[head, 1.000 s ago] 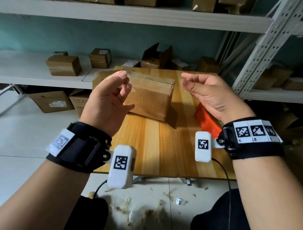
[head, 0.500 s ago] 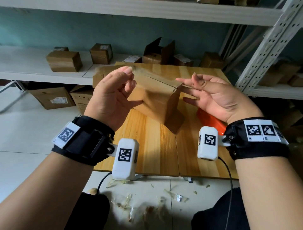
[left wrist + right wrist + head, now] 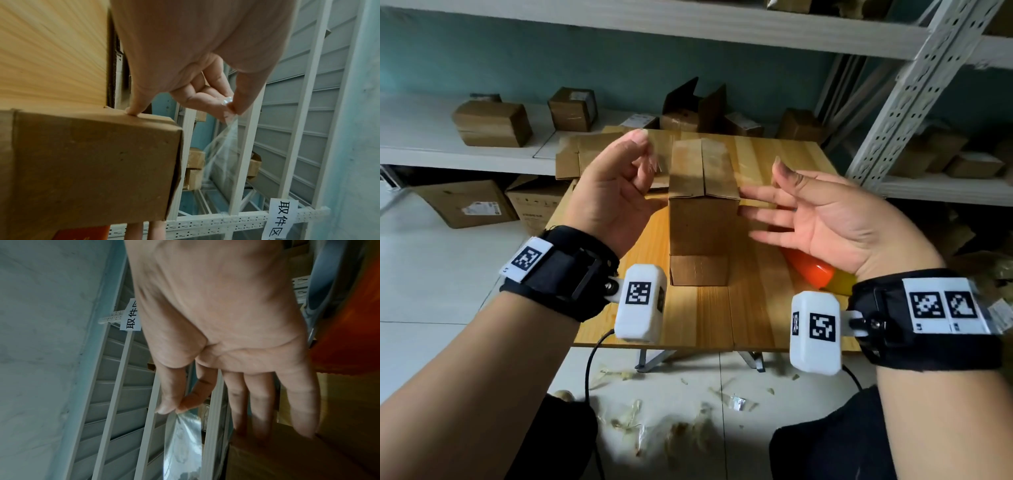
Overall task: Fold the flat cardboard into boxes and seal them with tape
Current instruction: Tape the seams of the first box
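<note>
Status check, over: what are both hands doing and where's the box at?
Left hand, right hand each pinch clear tape strip. Cardboard box upright on table, top flaps closed, seam untaped. Nothing blocking.

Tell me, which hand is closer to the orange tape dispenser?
Right. The right hand hovers just above the orange tape dispenser; the left hand is across the box.

The box [image 3: 702,209] is plain brown cardboard, on a table [image 3: 753,308] of honey-yellow wood with a fine straight grain. The tape [image 3: 218,146] is clear and glossy. Beside the box lies an orange dispenser [image 3: 808,270]. The wristbands [image 3: 561,270] are black — their white blocks [image 3: 640,301] carry black-and-white square codes. The wall [image 3: 551,61] is dull teal, the shelves [image 3: 688,24] white.
</note>
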`<action>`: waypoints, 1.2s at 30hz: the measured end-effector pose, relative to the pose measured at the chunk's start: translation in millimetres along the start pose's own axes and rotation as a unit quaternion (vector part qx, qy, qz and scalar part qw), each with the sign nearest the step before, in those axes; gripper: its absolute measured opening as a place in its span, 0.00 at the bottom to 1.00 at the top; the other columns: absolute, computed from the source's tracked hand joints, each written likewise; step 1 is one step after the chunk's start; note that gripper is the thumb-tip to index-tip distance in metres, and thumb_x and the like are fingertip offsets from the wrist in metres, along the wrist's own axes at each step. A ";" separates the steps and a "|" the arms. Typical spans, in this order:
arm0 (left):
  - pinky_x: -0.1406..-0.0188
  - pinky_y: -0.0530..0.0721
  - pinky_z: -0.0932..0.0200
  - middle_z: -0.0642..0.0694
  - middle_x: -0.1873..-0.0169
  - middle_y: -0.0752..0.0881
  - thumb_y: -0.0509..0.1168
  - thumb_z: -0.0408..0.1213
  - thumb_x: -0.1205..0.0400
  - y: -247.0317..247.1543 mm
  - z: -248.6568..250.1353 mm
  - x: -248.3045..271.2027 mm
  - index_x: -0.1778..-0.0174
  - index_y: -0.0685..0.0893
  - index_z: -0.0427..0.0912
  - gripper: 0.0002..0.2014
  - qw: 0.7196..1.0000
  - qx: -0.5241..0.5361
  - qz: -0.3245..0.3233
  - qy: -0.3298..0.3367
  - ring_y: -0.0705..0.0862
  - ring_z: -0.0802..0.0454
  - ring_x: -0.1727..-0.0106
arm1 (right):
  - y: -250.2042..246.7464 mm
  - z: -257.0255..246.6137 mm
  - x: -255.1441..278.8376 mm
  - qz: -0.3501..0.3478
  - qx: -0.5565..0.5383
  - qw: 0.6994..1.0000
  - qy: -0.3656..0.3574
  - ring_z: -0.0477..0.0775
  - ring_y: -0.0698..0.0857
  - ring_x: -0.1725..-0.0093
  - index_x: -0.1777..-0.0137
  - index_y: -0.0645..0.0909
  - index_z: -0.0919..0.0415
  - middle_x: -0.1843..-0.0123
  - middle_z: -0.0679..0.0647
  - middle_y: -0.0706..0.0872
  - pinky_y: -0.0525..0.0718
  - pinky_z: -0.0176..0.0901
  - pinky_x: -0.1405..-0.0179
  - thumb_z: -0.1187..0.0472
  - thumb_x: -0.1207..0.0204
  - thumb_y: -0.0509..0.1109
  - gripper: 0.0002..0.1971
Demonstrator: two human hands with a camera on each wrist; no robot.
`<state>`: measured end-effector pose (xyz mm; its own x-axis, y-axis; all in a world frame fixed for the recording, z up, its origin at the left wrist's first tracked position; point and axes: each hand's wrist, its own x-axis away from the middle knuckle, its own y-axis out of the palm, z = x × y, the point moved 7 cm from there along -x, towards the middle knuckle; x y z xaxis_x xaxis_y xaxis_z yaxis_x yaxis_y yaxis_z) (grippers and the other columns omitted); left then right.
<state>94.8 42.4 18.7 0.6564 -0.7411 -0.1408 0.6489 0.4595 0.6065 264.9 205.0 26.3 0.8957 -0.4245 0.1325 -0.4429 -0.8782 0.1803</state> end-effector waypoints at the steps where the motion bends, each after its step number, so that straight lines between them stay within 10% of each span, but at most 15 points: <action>1: 0.21 0.73 0.24 0.55 0.69 0.85 0.68 0.36 0.13 -1.4 1.1 -0.7 0.58 0.86 0.49 0.08 1.000 0.002 -0.001 0.003 0.86 0.64 0.66 | -0.3 -0.7 0.6 0.011 -0.002 1.000 -0.009 0.66 0.91 0.31 0.33 0.81 0.62 0.31 0.62 0.91 0.79 0.75 0.23 0.52 0.26 0.76 0.24; 12: 0.46 0.88 0.55 0.47 0.56 0.93 0.76 0.32 0.19 -7.6 42.7 35.3 0.50 0.95 0.46 0.06 0.963 -0.169 0.032 0.209 0.89 0.51 0.54 | -9.6 -14.4 3.4 0.057 -0.053 0.990 -0.117 0.55 0.93 0.47 0.44 0.85 0.61 0.51 0.54 0.94 0.85 0.57 0.30 0.58 0.32 0.81 0.17; 23: 0.42 0.87 0.53 0.47 0.57 0.92 0.78 0.33 0.18 -17.0 42.6 39.9 0.53 0.95 0.51 0.06 0.936 -0.206 0.111 0.261 0.91 0.48 0.52 | 6.4 -15.8 5.6 0.086 0.039 0.983 -0.158 0.57 0.93 0.48 0.53 0.90 0.56 0.50 0.58 0.94 0.90 0.54 0.37 0.59 0.24 0.82 0.04; 29: 0.30 0.86 0.39 0.65 0.39 0.90 0.82 0.60 0.27 -16.6 38.9 37.2 0.58 0.95 0.61 0.10 0.930 -0.249 0.133 0.237 0.82 0.30 0.24 | -3.1 -15.9 9.2 0.087 0.027 0.984 -0.153 0.51 0.90 0.52 0.56 0.91 0.54 0.47 0.58 0.94 0.88 0.47 0.47 0.57 0.25 0.83 0.04; 33: 0.43 0.87 0.56 0.49 0.37 0.88 0.80 0.46 0.20 -17.8 35.1 37.7 0.54 0.94 0.54 0.03 0.932 -0.227 0.143 0.242 0.90 0.42 0.36 | -0.2 -10.9 10.5 0.077 0.050 0.983 -0.160 0.54 0.91 0.48 0.57 0.92 0.52 0.48 0.59 0.94 0.87 0.49 0.42 0.54 0.29 0.85 0.06; 36: 0.44 0.87 0.55 0.52 0.57 0.91 0.74 0.36 0.14 -20.4 30.6 37.0 0.49 0.88 0.47 0.01 0.942 -0.207 0.147 0.222 0.88 0.51 0.51 | 2.6 -8.7 8.5 0.066 -0.012 0.986 -0.155 0.55 0.91 0.45 0.54 0.88 0.58 0.47 0.59 0.93 0.87 0.51 0.37 0.58 0.31 0.84 0.10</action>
<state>94.1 -9.4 25.0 0.8672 -0.3178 -0.3834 0.4490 0.8320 0.3258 271.0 201.0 36.4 0.7973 -0.5852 -0.1479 -0.5539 -0.8067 0.2057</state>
